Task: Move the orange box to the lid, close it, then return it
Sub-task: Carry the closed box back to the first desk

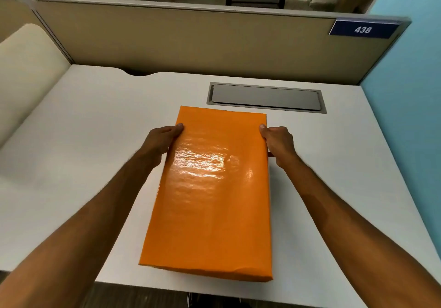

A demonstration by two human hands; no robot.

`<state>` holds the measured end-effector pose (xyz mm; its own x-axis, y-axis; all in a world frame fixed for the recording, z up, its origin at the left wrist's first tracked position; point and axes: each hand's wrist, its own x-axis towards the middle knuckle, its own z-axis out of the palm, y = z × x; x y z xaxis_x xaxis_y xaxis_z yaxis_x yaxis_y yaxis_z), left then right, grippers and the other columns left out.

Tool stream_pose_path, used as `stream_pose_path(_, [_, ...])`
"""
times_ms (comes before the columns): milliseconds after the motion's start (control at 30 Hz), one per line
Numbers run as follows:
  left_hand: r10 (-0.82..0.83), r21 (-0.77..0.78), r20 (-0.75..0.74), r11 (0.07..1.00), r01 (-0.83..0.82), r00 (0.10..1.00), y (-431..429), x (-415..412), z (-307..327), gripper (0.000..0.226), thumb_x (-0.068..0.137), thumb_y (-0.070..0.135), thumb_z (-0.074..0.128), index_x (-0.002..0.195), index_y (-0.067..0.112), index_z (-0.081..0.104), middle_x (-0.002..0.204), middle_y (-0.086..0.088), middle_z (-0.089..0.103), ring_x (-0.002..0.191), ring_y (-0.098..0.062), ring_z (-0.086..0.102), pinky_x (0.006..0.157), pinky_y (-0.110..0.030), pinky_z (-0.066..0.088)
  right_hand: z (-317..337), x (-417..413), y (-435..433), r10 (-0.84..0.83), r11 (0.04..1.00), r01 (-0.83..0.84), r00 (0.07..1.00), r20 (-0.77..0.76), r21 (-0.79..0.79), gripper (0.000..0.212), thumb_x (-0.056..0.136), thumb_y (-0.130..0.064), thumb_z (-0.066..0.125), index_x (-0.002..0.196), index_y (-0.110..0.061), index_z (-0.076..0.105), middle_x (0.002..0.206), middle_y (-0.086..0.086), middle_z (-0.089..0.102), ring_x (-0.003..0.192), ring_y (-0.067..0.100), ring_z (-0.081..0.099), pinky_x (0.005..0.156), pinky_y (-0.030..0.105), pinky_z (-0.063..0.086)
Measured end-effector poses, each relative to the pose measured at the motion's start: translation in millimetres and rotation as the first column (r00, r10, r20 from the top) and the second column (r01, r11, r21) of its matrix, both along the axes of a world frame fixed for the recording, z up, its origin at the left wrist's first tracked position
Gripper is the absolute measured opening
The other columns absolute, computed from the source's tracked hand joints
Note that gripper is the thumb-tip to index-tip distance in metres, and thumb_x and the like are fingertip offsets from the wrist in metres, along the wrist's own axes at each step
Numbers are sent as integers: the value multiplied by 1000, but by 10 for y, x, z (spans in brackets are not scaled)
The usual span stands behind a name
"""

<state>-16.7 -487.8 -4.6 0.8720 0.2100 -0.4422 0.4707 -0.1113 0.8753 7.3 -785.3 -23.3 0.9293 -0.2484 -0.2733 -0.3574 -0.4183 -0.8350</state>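
Observation:
A glossy orange box (212, 193) lies lengthwise in the middle of the white desk (71, 164), its near end close to the desk's front edge. The orange top covers the whole box, so I cannot see a separate lid or any opening. My left hand (162, 140) grips the box's left side near its far end, thumb on top. On the opposite side my right hand (278, 142) holds the right edge at the same height, thumb on the top corner. A thin red strip shows just under my right hand.
A grey cable-hatch cover (266, 97) is set into the desk just beyond the box. A beige partition (191, 43) with a blue "438" plate (362, 30) stands behind, a blue wall (405, 93) on the right, a cream cushion (26, 69) on the left.

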Motion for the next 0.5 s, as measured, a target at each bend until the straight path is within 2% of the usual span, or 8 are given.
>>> stream_pose_path(100, [35, -19, 8, 999, -34, 999, 8, 0, -47, 48, 86, 43, 68, 119, 9, 66, 114, -8, 67, 94, -22, 64, 95, -45, 49, 6, 24, 37, -25, 999, 24, 1000, -19, -22, 38, 97, -44, 50, 87, -10, 62, 90, 8, 67, 81, 25, 65, 81, 45, 56])
stream_pose_path(200, [161, -59, -38, 985, -163, 986, 12, 22, -94, 48, 74, 43, 80, 106, 9, 65, 120, -10, 65, 112, -33, 60, 99, -49, 48, 6, 17, 38, -31, 999, 30, 998, -49, -21, 38, 97, -45, 50, 90, -9, 62, 94, 10, 68, 83, 26, 65, 76, 41, 56])
stream_pose_path(333, [166, -98, -89, 980, -175, 982, 34, 64, -101, 68, 70, 41, 83, 121, 2, 60, 132, -14, 61, 121, -37, 57, 105, -54, 44, 3, -12, 47, -30, 999, 28, 998, -60, -31, 39, 97, -48, 48, 88, -13, 62, 97, 13, 70, 88, 31, 68, 83, 48, 57])
stream_pose_path(433, [139, -90, -71, 985, -145, 988, 41, 77, -85, 62, 75, 38, 81, 123, 4, 62, 132, -14, 61, 121, -37, 57, 105, -54, 43, 24, -39, 57, -30, 999, 29, 997, -65, -20, 39, 97, -50, 47, 96, -14, 61, 104, 13, 69, 92, 32, 67, 84, 50, 57])
stream_pose_path(500, [135, -52, -41, 989, -137, 990, 34, 59, -72, 58, 78, 38, 78, 124, 6, 64, 131, -13, 62, 120, -36, 57, 104, -54, 44, 49, -50, 64, -24, 1000, 23, 997, -72, -14, 37, 97, -49, 47, 98, -14, 60, 105, 12, 68, 91, 30, 65, 79, 47, 57])
